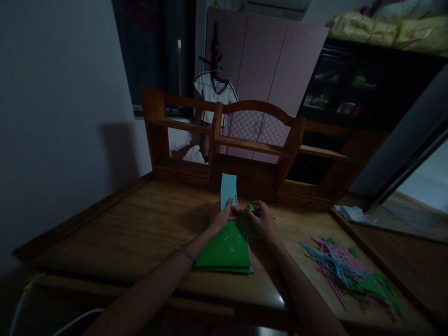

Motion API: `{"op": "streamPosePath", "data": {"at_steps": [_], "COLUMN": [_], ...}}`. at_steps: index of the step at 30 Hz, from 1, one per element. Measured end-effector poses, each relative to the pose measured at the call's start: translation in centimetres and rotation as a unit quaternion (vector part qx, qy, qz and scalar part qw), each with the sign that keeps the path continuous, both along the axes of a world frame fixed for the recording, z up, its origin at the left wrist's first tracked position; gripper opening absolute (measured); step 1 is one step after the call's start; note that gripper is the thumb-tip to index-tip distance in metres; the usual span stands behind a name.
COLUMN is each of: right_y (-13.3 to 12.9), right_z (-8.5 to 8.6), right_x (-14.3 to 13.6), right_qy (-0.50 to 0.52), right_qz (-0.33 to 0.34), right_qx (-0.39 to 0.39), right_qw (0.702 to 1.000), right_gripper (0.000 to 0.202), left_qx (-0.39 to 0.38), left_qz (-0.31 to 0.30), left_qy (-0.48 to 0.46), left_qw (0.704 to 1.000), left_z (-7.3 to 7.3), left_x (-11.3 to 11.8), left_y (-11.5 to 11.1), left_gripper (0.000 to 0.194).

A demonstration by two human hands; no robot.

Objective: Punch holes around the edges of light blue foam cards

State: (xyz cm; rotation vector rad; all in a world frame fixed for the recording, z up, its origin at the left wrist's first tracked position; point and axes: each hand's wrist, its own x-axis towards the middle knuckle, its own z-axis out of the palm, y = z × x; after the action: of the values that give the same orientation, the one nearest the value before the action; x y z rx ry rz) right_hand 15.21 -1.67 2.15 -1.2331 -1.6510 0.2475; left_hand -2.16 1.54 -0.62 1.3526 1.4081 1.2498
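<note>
A light blue strip of paper point(228, 189) stands upright in my left hand point(221, 215), its thumb closed against the lower part. Several small dark holes or dots run along the strip's lower right edge. My right hand point(263, 219) has its fingers pinched on a small colourful object point(244, 212) with red, green and purple parts and white eye-like spots; its exact kind is too small and dim to tell. Below both hands lies a stack of green paper point(224, 247) with a pink edge. Small pale bits are scattered on top of it.
To the right lies a pile of cut pink, blue and green paper strips point(350, 270). A wooden shelf unit point(250, 140) rises along the back of the wooden desk point(140, 224). A white cable point(21, 303) hangs at the lower left.
</note>
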Motion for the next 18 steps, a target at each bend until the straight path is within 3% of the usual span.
{"op": "streamPosePath", "data": {"at_steps": [3,8,12,15,18], "right_y": [-0.08,-0.14,0.26,0.44,0.15], "right_z": [0.24,0.37,0.17,0.11,0.23], "right_x": [0.09,0.4,0.88,0.94,0.55], "right_qy": [-0.007,0.094,0.137,0.127,0.068], "right_qz": [0.0,-0.009,-0.018,-0.011,0.038], "right_qx": [0.026,0.019,0.015,0.004,-0.019], "right_qw": [1.0,0.995,0.99,0.992,0.997], "right_gripper": [0.029,0.045,0.038,0.034,0.03], "left_qx": [-0.002,0.007,0.013,0.002,-0.013], "left_qz": [0.024,0.025,0.025,0.017,0.022], "left_qy": [0.021,-0.013,-0.048,-0.066,-0.063], "left_qw": [0.999,1.0,0.998,0.998,0.998], "left_z": [-0.1,-0.18,-0.22,-0.21,0.01], "left_x": [-0.06,-0.17,-0.09,-0.03,-0.11], "left_y": [0.23,0.51,0.8,0.91,0.79], "left_gripper": [0.061,0.062,0.061,0.061,0.061]}}
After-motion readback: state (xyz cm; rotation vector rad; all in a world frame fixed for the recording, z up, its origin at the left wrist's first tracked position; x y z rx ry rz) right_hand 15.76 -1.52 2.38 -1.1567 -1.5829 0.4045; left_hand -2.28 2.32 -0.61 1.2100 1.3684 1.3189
